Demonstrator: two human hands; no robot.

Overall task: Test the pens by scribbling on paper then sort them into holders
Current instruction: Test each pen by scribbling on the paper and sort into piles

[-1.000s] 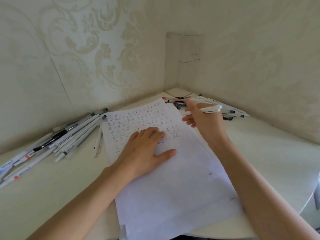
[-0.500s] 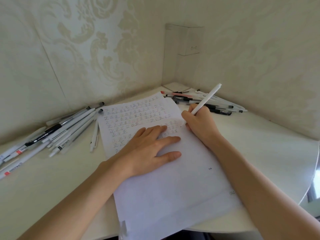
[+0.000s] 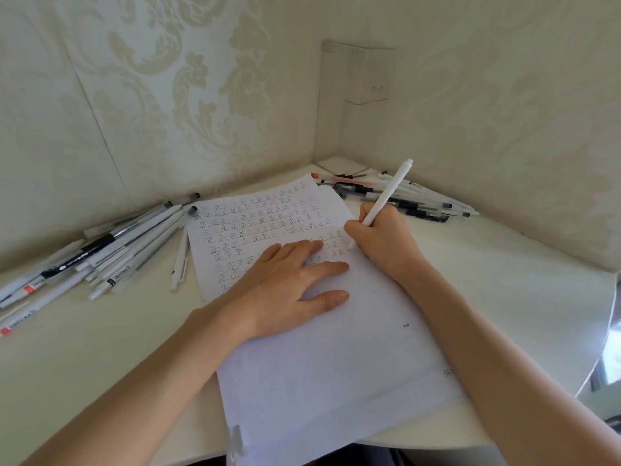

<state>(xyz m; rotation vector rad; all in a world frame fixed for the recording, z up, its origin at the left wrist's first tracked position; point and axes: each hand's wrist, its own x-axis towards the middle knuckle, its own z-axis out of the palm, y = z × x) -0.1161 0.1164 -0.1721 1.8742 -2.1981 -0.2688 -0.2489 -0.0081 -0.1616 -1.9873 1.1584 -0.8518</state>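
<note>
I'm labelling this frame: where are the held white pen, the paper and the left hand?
white pen (image 3: 388, 193), head view, mid barrel
paper (image 3: 336, 381), head view, blank lower part
left hand (image 3: 282, 284), head view, back of hand

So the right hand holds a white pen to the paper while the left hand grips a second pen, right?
Not quite. In the head view the left hand holds no pen; it lies flat on the paper. The right hand does grip the white pen.

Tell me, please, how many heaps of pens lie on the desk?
2. The left heap lies left of the paper; the corner heap lies in the far corner behind the right hand gripping a white pen; some may be hidden.
</note>
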